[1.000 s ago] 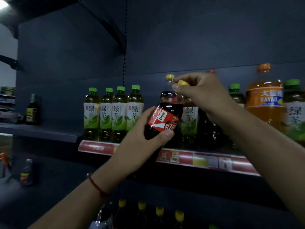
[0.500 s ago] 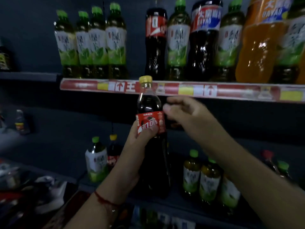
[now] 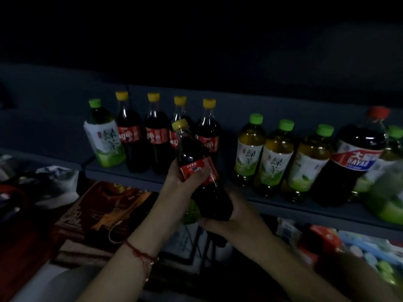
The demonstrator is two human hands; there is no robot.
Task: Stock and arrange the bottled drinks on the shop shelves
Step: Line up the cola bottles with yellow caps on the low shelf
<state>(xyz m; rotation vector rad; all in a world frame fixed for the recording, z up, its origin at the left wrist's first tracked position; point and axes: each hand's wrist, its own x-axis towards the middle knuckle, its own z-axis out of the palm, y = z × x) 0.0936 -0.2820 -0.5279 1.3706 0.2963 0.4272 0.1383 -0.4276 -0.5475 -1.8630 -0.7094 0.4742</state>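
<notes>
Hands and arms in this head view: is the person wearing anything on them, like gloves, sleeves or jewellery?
Both forearms are bare, with no sleeves in view and no gloves. The left hand has a thin red string bracelet round its wrist, with a loose end hanging down. The right hand and its wrist show nothing worn.

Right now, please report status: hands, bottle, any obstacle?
Left hand grips the yellow-capped dark cola bottle at its red label; right hand grips its base. Bottle tilted, not shelved. Four matching colas stand behind it.
</notes>
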